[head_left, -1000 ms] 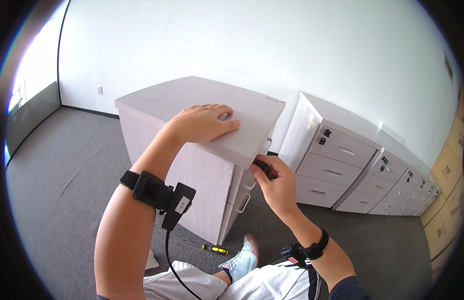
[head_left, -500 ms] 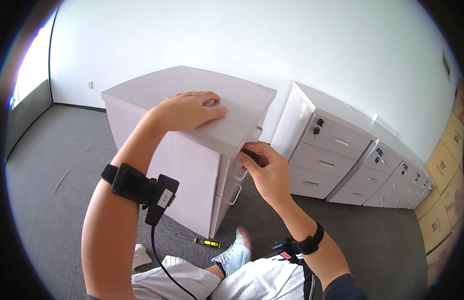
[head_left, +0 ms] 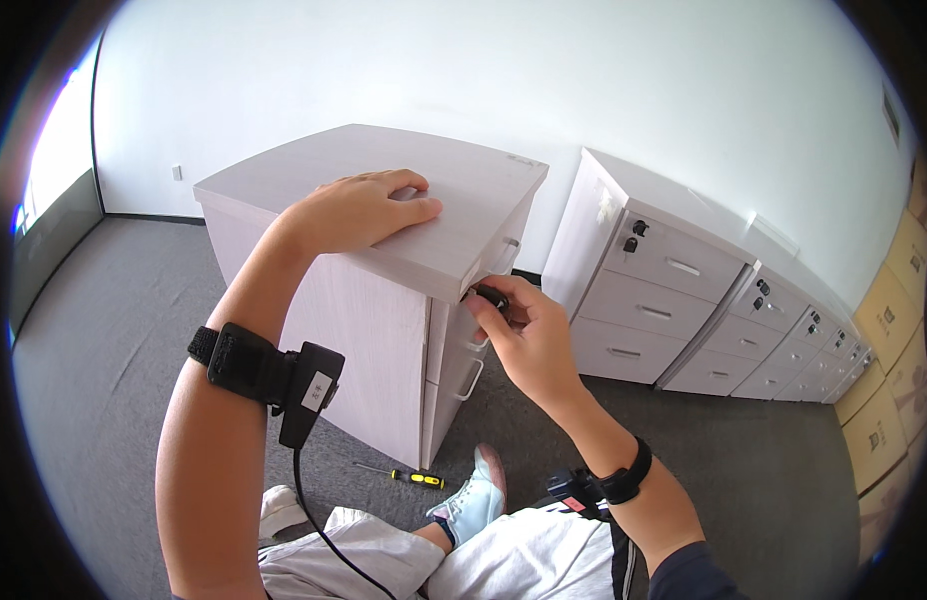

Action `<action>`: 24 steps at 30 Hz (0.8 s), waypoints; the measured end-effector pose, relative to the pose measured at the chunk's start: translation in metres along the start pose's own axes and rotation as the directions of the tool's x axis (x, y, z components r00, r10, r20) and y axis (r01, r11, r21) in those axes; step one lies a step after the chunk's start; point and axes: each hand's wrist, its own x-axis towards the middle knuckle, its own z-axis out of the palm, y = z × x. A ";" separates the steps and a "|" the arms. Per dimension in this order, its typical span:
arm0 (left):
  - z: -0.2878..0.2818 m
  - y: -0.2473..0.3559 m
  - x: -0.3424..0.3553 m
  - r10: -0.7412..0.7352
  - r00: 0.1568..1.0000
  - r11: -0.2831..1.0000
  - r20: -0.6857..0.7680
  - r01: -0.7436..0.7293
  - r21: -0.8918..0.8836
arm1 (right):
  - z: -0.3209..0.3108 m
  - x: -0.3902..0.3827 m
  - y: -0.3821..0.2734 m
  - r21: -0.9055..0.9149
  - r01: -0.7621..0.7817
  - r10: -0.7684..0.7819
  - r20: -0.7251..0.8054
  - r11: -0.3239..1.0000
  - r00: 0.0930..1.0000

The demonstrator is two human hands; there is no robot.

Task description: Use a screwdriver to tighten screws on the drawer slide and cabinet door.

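Observation:
My left hand (head_left: 364,210) rests palm down near the front edge of a pale woodgrain cabinet top (head_left: 464,190), fingers loosely bent and apart. Below the top's right corner, my right hand (head_left: 529,345) pinches a small black object (head_left: 492,296), possibly a key, at the upper part of the drawer front. My fingers hide where it meets the cabinet. Pale handles show on the cabinet's right face, beside and below that hand.
A row of similar cabinets (head_left: 664,340), with keys hanging at their top drawers, runs along the white wall to the right. Cardboard boxes (head_left: 874,430) stack at far right. A yellow-and-black screwdriver (head_left: 419,478) lies on the grey carpet beside my shoe (head_left: 474,500). A glazed opening is at left.
The whole scene has shifted up and left in the view over the last second. My hands keep their places on the cabinet, the right still gripping the black object at the corner.

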 end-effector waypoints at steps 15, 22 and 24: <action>0.002 -0.002 0.000 0.007 1.000 1.000 -0.024 -0.008 -0.021 | 0.001 0.004 -0.006 -0.141 0.116 -0.125 -0.055 0.983 0.991; 0.000 -0.002 -0.001 0.030 0.999 1.000 -0.038 -0.030 0.008 | 0.001 0.002 -0.007 -0.241 0.210 -0.225 -0.035 0.948 0.974; 0.001 -0.002 -0.001 0.019 0.999 1.000 -0.034 -0.019 0.000 | 0.002 0.003 -0.006 -0.212 0.199 -0.215 -0.057 0.957 0.975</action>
